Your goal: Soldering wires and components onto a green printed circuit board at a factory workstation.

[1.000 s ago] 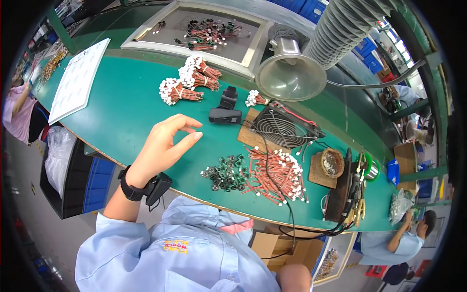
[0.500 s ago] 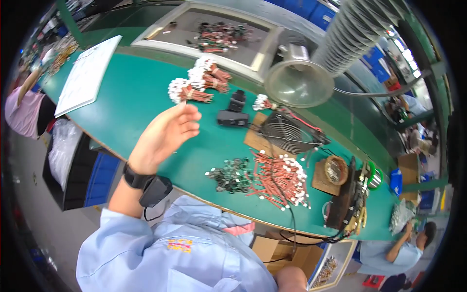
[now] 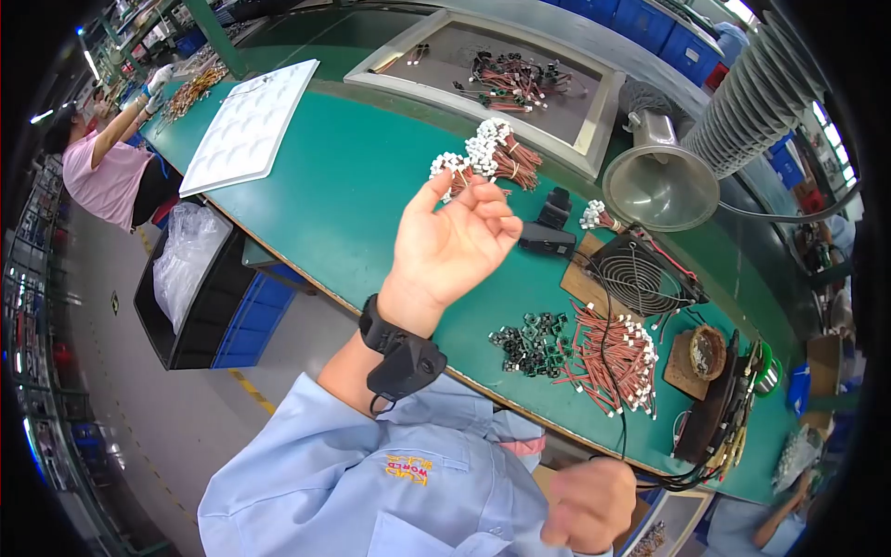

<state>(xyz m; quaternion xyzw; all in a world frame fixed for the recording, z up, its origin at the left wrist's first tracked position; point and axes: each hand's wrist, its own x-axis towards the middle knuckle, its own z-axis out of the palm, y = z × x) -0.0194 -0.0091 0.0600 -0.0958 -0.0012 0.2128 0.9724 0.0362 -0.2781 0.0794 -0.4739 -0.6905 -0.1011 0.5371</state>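
Note:
My left hand (image 3: 453, 239) is raised over the green bench, palm showing and fingers loosely bent apart, with nothing in it. A black strap with a black box (image 3: 406, 364) is on that wrist. Behind its fingertips are bundles of red-brown wires with white connectors (image 3: 506, 153), one partly covered; whether I touch it cannot be told. Low at the bench's near edge, my right hand (image 3: 590, 506) is curled closed in front of my body, and its inside is hidden. Between the hands and the fan lie loose red-brown wires (image 3: 617, 357) and a pile of small black parts (image 3: 534, 343).
A black fan (image 3: 640, 276) and a black device (image 3: 549, 232) stand mid-bench. A metal funnel hood (image 3: 661, 188) hangs at the back. A framed tray (image 3: 436, 60), a white sheet (image 3: 251, 125), a round dish (image 3: 707, 353) and black cables (image 3: 664, 481) surround the work area. Another person (image 3: 107, 167) works at far left.
My view has swung left, so the bench things sit further right. My left hand has turned its palm into view. My right hand has risen into view at the near edge.

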